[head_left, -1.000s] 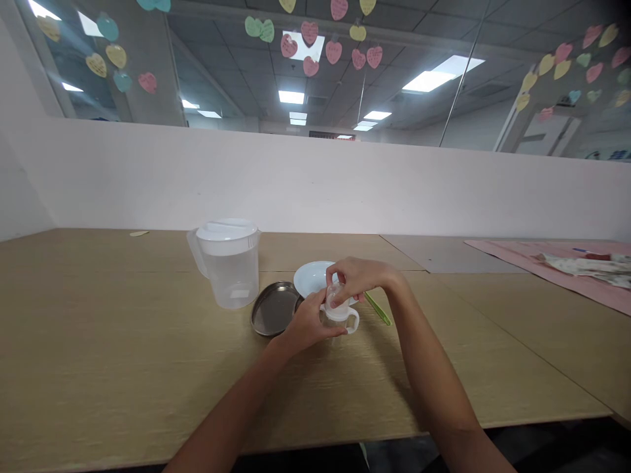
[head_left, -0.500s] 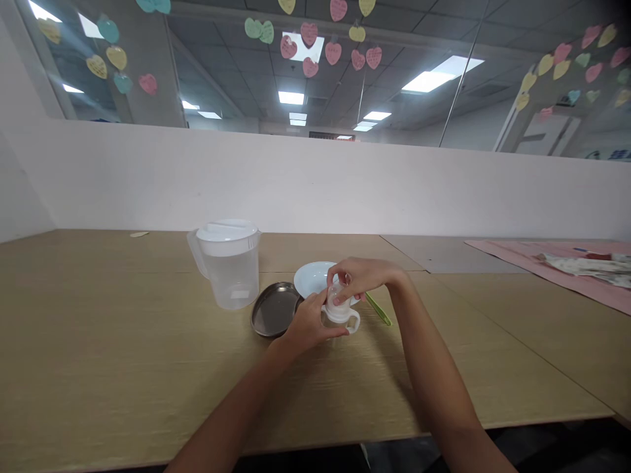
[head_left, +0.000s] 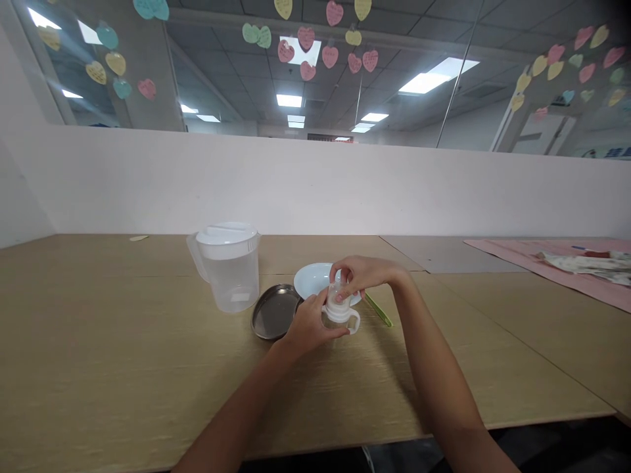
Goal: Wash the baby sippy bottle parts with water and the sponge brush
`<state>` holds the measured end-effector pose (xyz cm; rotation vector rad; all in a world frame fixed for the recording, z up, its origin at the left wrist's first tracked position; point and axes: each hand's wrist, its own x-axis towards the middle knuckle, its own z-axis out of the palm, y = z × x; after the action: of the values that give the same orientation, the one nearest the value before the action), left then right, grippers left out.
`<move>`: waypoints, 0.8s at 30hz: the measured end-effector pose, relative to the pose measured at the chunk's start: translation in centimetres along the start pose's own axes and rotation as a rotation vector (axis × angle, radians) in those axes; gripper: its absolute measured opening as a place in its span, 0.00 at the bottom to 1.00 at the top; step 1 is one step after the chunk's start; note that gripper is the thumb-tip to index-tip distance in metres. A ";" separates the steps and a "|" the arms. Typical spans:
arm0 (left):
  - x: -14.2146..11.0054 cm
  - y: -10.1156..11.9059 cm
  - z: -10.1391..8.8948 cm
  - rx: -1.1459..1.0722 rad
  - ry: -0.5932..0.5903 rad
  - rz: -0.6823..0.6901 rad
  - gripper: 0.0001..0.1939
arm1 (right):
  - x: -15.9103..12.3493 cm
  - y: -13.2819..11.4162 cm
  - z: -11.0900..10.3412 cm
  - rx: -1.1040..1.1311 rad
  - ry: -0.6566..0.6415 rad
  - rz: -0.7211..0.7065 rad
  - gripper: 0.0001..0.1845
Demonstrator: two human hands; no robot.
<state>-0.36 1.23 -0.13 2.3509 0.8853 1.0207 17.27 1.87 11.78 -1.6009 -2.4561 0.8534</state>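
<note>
A small baby bottle (head_left: pixel 337 315) with white side handles stands upright in front of me. My left hand (head_left: pixel 310 320) is wrapped round its body from the left, thumb near the collar. From above, my right hand (head_left: pixel 363 274) grips the bottle's clear domed cap (head_left: pixel 338 293) between thumb and fingers. The cap sits over the top of the bottle; whether it is loose or seated I cannot tell. Behind the hands lies a white plate (head_left: pixel 308 278), partly covered by them. A round dark metal pan (head_left: pixel 274 313) rests just left of my left hand.
A lidded clear pitcher (head_left: pixel 231 279) stands at the left behind the pan. A thin green handle (head_left: pixel 378 310) lies to the right of the bottle, its far end hidden. Farther right, a pink cloth (head_left: pixel 522 256) carries several items. A white wall (head_left: pixel 315 187) closes off the table's back.
The view has tilted very slightly. Both hands keep their places on the bottle and its cap, with the right fingers shifted only a little.
</note>
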 end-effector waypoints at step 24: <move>-0.5 0.0 0.1 -0.015 0.017 -0.033 0.43 | -2.1 0.8 -0.7 0.081 0.292 -0.093 0.25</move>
<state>-0.54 0.82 -0.42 2.3108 0.9161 1.0320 19.15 0.57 12.48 -1.4550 -2.2432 0.6444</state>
